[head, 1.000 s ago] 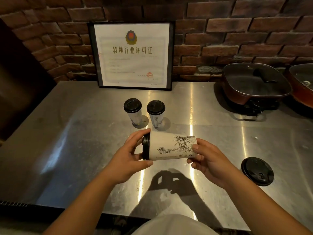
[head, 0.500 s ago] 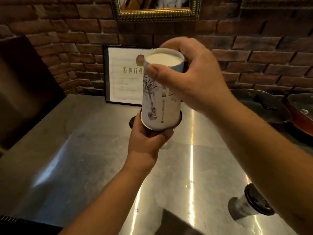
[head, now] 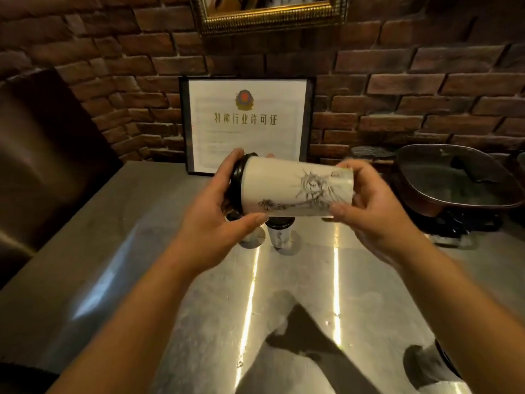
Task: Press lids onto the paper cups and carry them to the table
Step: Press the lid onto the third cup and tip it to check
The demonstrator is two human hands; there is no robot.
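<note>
Head view, centre of frame: a white paper cup with a dark line drawing lies on its side in the air above the bench, held between both hands.
Lid: a black lid sits on the cup's left end, facing the left palm.
Left hand: wrapped round the lidded end, fingers curled over the top of the rim, thumb under the cup wall; pressed on the lid and cup.
Right hand: cups the base end at the right, fingers over the top edge, thumb pinching the lower wall.
Below the held cup, middle of frame: two more paper cups stand upright on the bench, just beside each other; the right one shows a black lid, the left one is mostly hidden by the left hand.
Bench: brushed steel, with two bright streaks of reflected light running toward the bottom of the frame.
Lower right corner: a dark round object, partly cut off; too blurred to name.
Upper centre: a framed certificate with gold Chinese characters leans against the brick wall.
Top edge: the lower part of a gilt frame.
Right edge: a dark square pan with a glass lid.
</note>
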